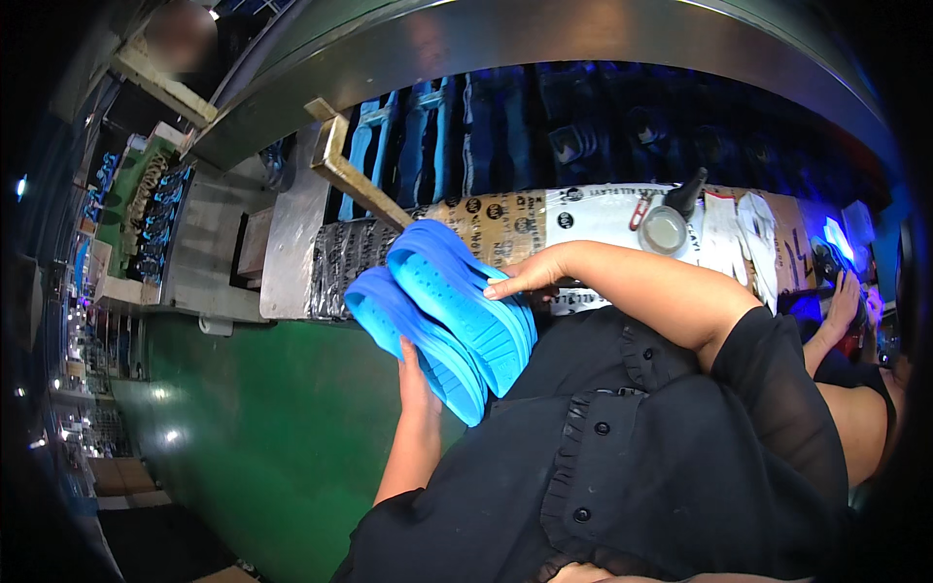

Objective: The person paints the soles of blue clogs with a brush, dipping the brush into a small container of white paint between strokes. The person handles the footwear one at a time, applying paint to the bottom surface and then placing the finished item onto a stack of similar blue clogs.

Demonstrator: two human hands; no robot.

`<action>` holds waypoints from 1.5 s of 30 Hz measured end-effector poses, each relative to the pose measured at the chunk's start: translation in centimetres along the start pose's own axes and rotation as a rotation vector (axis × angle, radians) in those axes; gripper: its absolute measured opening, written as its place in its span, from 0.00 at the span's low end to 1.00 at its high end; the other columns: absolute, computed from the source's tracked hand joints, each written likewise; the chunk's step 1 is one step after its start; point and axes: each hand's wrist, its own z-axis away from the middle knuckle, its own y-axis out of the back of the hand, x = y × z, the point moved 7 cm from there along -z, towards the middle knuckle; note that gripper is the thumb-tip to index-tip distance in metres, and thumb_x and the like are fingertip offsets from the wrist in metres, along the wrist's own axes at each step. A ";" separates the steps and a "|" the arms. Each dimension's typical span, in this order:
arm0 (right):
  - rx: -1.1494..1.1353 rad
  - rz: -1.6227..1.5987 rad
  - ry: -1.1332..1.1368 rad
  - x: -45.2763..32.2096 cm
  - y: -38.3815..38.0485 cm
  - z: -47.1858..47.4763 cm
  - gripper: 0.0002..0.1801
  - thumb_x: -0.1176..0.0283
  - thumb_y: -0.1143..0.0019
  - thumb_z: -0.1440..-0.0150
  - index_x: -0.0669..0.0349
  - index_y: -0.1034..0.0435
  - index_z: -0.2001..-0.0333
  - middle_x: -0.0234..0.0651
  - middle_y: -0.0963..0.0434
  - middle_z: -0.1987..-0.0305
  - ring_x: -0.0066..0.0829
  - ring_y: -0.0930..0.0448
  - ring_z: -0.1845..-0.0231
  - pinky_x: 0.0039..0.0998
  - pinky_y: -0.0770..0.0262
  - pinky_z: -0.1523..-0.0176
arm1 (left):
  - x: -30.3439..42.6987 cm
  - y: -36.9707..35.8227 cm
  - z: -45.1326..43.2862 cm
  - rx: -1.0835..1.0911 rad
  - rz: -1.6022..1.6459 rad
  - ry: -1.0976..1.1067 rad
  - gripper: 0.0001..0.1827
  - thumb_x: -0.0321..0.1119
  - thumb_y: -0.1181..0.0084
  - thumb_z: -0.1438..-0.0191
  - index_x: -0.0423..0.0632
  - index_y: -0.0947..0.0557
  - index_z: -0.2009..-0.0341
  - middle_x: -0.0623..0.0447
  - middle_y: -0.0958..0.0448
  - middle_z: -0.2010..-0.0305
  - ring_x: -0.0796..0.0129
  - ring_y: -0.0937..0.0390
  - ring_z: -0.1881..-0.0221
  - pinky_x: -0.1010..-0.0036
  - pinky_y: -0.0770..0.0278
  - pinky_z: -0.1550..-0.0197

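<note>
Two blue foam shoe soles, a right one [466, 321] and a left one [415, 342], lie side by side, slanting across the space before my torso. Their colour fades from deeper blue at the upper end to light blue at the lower. Small holes and grooves mark the inner faces, and the edges look layered. My left hand [414, 375] grips the left sole from below, thumb along its side. On the right sole's rim rests the thumb of my right hand [526, 277]; its other fingers are mostly hidden behind.
Beyond stands a tape-covered bench ledge [503, 226] with a cup [662, 230], a red-handled tool [640, 211] and white gloves [754, 229]. A metal bracket [357, 175] juts towards the soles. Blue parts [430, 138] lie under the metal hood [510, 36]. A co-worker's hand [842, 299] is at right.
</note>
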 end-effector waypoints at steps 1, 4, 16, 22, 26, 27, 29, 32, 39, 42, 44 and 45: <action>-0.002 -0.055 -0.074 1.3 0.2 1.1 0.62 0.28 0.54 0.54 0.66 0.62 0.32 0.49 0.47 0.32 0.26 0.39 0.64 0.28 0.40 0.63 | 0.2 -1.4 -0.3 -0.022 -0.053 -0.005 0.40 0.57 0.58 0.40 0.44 0.52 0.34 0.42 0.45 0.34 0.51 0.40 0.37 0.59 0.38 0.38; 0.232 -0.059 -0.057 2.5 1.4 6.3 0.63 0.31 0.50 0.54 0.71 0.61 0.33 0.48 0.45 0.32 0.21 0.39 0.77 0.25 0.39 0.75 | 1.1 -5.6 -3.1 -0.117 -0.314 -0.033 0.38 0.51 0.55 0.39 0.39 0.49 0.35 0.40 0.40 0.37 0.53 0.34 0.41 0.60 0.33 0.42; 0.864 0.164 -0.057 1.0 1.8 12.2 0.66 0.30 0.48 0.58 0.79 0.58 0.36 0.59 0.35 0.42 0.48 0.30 0.42 0.34 0.33 0.42 | 1.6 -10.3 -14.1 -0.313 -0.373 0.081 0.38 0.56 0.54 0.41 0.36 0.40 0.39 0.42 0.33 0.41 0.55 0.32 0.42 0.63 0.33 0.42; 1.015 0.441 -0.124 -0.1 2.7 10.5 0.46 0.57 0.46 0.51 0.76 0.53 0.37 0.52 0.25 0.58 0.45 0.21 0.59 0.37 0.24 0.57 | 0.9 -4.9 -4.9 0.061 -0.509 0.231 0.38 0.54 0.54 0.41 0.44 0.46 0.35 0.46 0.39 0.37 0.58 0.36 0.41 0.63 0.33 0.44; 0.965 0.413 -0.116 -0.9 4.8 9.5 0.47 0.54 0.45 0.52 0.75 0.53 0.37 0.53 0.24 0.59 0.45 0.22 0.58 0.37 0.24 0.57 | 2.0 -5.2 -5.1 0.034 -0.414 0.198 0.35 0.62 0.53 0.46 0.52 0.35 0.41 0.51 0.30 0.44 0.61 0.30 0.50 0.60 0.30 0.55; 0.951 0.415 -0.112 -1.4 5.0 9.6 0.47 0.53 0.45 0.52 0.74 0.51 0.37 0.53 0.24 0.58 0.46 0.22 0.57 0.38 0.25 0.56 | 2.2 -4.5 -5.6 0.040 -0.416 0.210 0.36 0.60 0.53 0.44 0.49 0.37 0.40 0.49 0.32 0.43 0.60 0.30 0.48 0.61 0.29 0.54; 0.928 0.404 -0.080 -1.6 5.4 9.6 0.47 0.50 0.44 0.52 0.73 0.48 0.38 0.53 0.24 0.57 0.46 0.22 0.56 0.38 0.26 0.54 | 1.5 -2.2 -7.0 0.042 -0.426 0.234 0.37 0.57 0.54 0.42 0.43 0.40 0.38 0.47 0.35 0.41 0.58 0.32 0.45 0.64 0.26 0.53; 0.911 0.360 -0.027 0.1 5.4 11.7 0.45 0.44 0.44 0.52 0.67 0.41 0.40 0.56 0.28 0.49 0.49 0.26 0.47 0.38 0.31 0.45 | -0.3 -0.4 -4.8 0.021 -0.250 0.331 0.36 0.63 0.60 0.42 0.41 0.31 0.48 0.46 0.27 0.52 0.58 0.26 0.56 0.66 0.27 0.56; 1.543 0.019 0.580 4.2 5.4 25.6 0.14 0.69 0.56 0.40 0.62 0.26 0.56 0.38 0.23 0.57 0.29 0.24 0.59 0.28 0.28 0.53 | -3.9 -5.7 1.9 -0.052 -0.328 0.380 0.18 0.43 0.51 0.39 0.42 0.28 0.53 0.50 0.24 0.64 0.66 0.25 0.62 0.71 0.28 0.53; 1.726 -0.559 0.706 9.5 3.8 30.6 0.21 0.63 0.68 0.35 0.66 0.29 0.53 0.34 0.25 0.63 0.14 0.30 0.70 0.17 0.30 0.61 | -3.5 -9.8 0.7 -0.088 -0.202 0.402 0.09 0.37 0.48 0.41 0.46 0.26 0.60 0.57 0.25 0.69 0.73 0.26 0.66 0.77 0.27 0.57; 1.779 -0.768 0.723 13.4 2.5 32.1 0.28 0.56 0.75 0.35 0.68 0.30 0.54 0.28 0.31 0.75 0.17 0.33 0.72 0.19 0.35 0.64 | -5.1 -8.3 -0.3 -0.019 -0.175 0.511 0.05 0.32 0.44 0.44 0.49 0.25 0.71 0.57 0.26 0.72 0.72 0.25 0.68 0.75 0.25 0.58; 1.738 -0.829 0.694 15.2 1.6 32.2 0.31 0.53 0.77 0.35 0.68 0.29 0.56 0.26 0.34 0.78 0.18 0.35 0.73 0.19 0.38 0.64 | -5.2 -8.1 -0.3 0.032 -0.192 0.525 0.07 0.31 0.43 0.45 0.49 0.26 0.73 0.57 0.26 0.73 0.71 0.25 0.69 0.75 0.25 0.58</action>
